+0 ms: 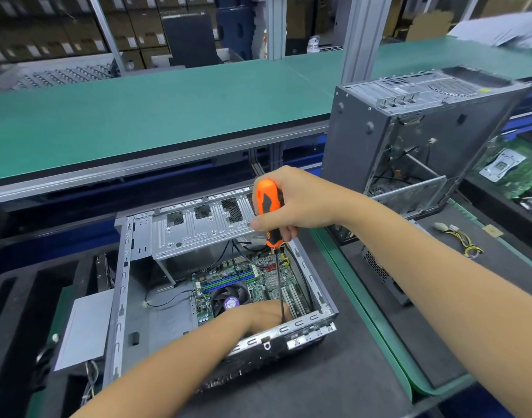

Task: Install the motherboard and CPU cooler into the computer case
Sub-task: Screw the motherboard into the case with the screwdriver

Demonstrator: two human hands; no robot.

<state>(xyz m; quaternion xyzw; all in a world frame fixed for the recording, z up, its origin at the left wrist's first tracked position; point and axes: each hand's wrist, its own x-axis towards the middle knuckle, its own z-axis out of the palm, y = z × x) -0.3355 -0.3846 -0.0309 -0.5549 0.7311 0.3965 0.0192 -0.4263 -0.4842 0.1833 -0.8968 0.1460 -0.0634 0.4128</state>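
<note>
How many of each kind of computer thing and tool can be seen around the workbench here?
Computer cases: 2, the open case and the upright case
Motherboards: 2, the fitted motherboard and the spare motherboard
CPU cooler: 1
Screwdriver: 1
Loose cable bundle: 1
Total: 7

Two hands: the left hand (260,316) at lower centre, the right hand (292,203) above it. One screwdriver (270,215). Two cases: one open case (123,297) at centre, one upright case (358,146) at right. Two motherboards: one (258,279) inside the open case, one (518,173) at the right edge. One fan (228,297). One cable bundle (463,239) at right.
</note>
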